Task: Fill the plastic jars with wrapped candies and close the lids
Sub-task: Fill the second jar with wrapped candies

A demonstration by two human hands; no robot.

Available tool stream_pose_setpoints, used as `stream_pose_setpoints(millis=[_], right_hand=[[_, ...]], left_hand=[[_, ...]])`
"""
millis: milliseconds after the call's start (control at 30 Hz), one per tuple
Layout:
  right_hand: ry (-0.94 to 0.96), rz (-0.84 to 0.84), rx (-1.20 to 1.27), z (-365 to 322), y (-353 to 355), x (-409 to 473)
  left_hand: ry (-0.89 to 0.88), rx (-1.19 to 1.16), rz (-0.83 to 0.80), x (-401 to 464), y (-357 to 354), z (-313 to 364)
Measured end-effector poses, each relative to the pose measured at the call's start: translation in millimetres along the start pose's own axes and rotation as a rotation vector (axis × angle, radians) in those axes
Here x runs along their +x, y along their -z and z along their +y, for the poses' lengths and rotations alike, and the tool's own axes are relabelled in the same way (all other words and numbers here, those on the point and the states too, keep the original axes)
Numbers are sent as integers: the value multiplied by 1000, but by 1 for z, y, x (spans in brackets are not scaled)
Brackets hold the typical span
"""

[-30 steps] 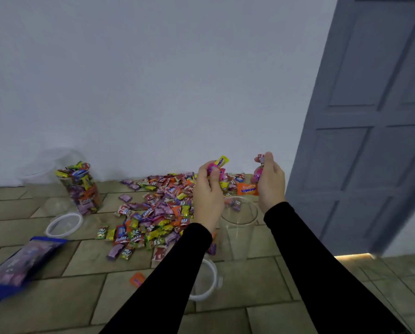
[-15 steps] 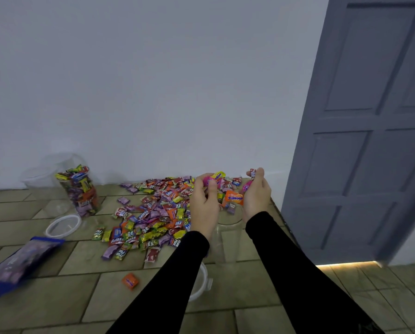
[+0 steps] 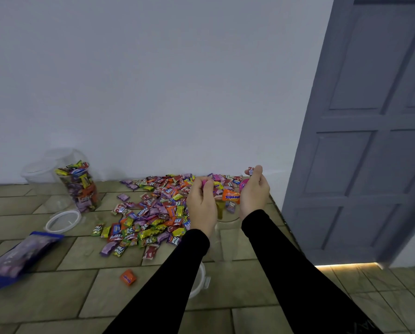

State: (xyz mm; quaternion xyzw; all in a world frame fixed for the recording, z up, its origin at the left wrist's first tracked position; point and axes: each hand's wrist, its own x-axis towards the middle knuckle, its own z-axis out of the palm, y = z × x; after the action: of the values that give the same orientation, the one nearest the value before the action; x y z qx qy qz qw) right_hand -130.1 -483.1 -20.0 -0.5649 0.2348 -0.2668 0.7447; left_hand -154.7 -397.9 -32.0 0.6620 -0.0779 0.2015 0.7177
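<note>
Our left hand [image 3: 202, 203] and right hand [image 3: 254, 192] each pinch a few light, slippery wrapped candies [image 3: 231, 196] over what seems an empty clear jar [image 3: 225, 239] on the floor, best steadied by its thin wall.

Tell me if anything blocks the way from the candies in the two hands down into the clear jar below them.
Nothing visible does. The left hand and right hand hold candies just above the open mouth of the clear jar. Its lid lies on the floor beside it, and some candies are already dropping between the hands.
</note>
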Motion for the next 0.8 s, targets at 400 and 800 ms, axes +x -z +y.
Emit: stream_pose_setpoints(millis=[400, 800], right_hand=[[6, 25, 44, 1, 3, 3], [35, 24, 66, 0, 2, -4]], left_hand=[[-7, -50, -28, 2, 3, -7], [92, -85, -200, 4, 8, -14]])
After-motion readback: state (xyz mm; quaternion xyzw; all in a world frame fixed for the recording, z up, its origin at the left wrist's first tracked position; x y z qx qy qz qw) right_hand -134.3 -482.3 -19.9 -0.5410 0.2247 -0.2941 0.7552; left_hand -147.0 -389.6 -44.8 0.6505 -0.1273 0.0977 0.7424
